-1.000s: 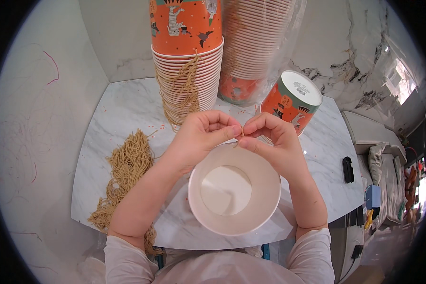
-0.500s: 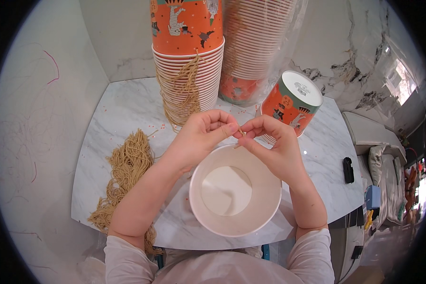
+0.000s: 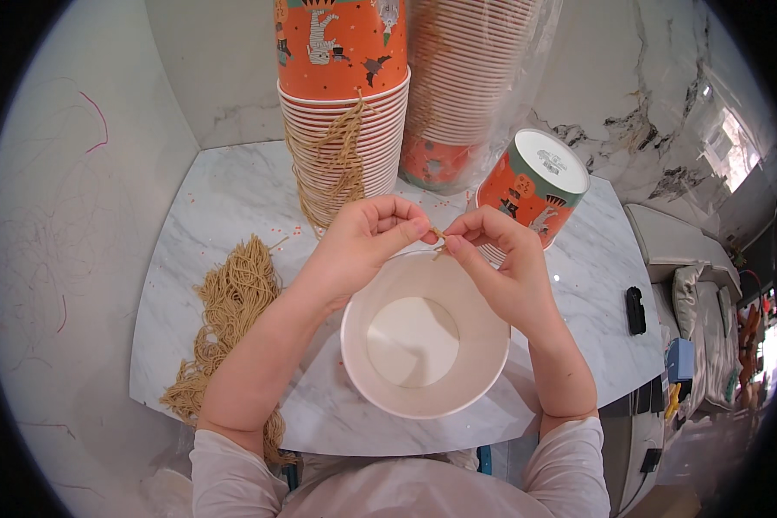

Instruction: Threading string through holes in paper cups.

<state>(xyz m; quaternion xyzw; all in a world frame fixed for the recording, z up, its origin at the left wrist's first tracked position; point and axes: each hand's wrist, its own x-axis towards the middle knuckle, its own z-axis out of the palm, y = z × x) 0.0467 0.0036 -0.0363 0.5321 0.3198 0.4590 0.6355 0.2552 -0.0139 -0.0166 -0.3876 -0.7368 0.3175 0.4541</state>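
A short piece of tan cord [image 3: 439,238] is pinched between my two hands at the far rim of an upright paper bucket [image 3: 492,345] with a white inside. My left hand [image 3: 380,233] is closed on the cord with thumb and forefinger. From the other side, my right hand [image 3: 501,259] pinches it too, close to what looks like a knot. Nothing shows inside the bucket, and its outer side is hidden from here. To the left of my left forearm lies a heap of tan cords [image 3: 237,289], hanging over the table's near edge.
Behind my hands rises a tall stack of orange paper buckets [image 3: 345,52], tan cords draped down its rims. Beside it stands a plastic-wrapped stack of buckets [image 3: 466,78]. An upside-down bucket [image 3: 535,186] is at the right. A small black object [image 3: 635,311] lies near the table's [image 3: 591,345] right edge.
The white-lined bucket has shifted slightly away from me and to the left. My fingers have moved a little on the cord, and both hands still pinch it.
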